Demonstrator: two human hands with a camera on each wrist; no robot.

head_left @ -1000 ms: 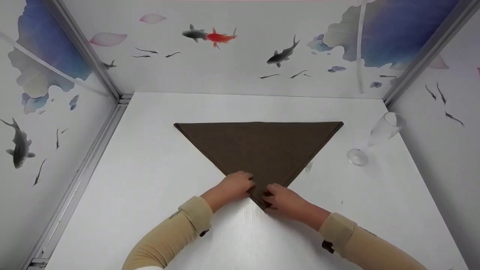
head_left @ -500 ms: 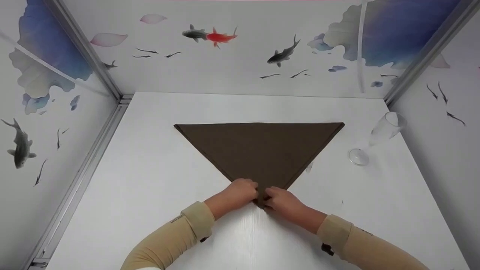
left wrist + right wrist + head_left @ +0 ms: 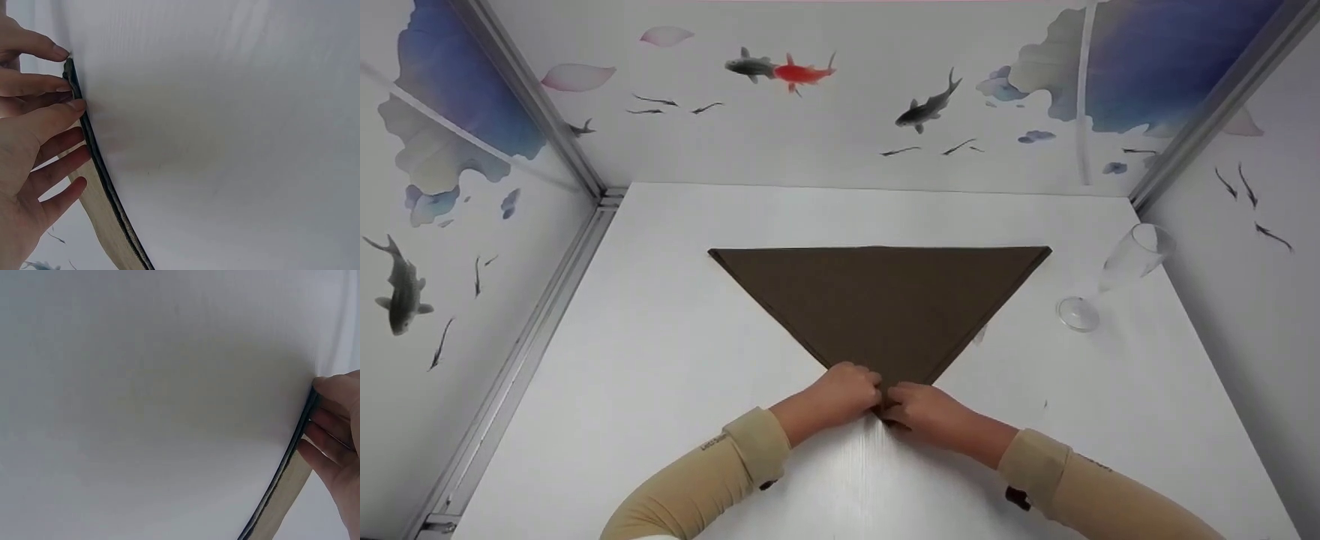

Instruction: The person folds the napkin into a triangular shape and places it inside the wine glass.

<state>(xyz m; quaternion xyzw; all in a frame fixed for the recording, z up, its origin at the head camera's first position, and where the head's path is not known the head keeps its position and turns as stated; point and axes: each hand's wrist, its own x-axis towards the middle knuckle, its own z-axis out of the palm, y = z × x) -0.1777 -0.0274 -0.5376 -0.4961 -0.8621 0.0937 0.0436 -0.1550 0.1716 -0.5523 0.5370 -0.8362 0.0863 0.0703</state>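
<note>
Around three sides of the scene stood pale walls (image 3: 840, 161) printed with fish (image 3: 928, 109), framing the white surface (image 3: 607, 360). At its middle lay the dark brown cloth (image 3: 877, 307), a flat triangle with its long edge toward the far wall and its point toward the person. Tan sleeves (image 3: 697, 472) covered both forearms. The left hand (image 3: 840, 395) pinched the cloth's near left edge between thumb and fingers; the right hand (image 3: 934, 414), just beside it, pinched the near right edge in the same way, both close to the point. Well to the right was a clear glass (image 3: 1132, 259) with a round foot. A small translucent thing (image 3: 980, 334), too faint to identify, sat just beside the cloth's right edge.
</note>
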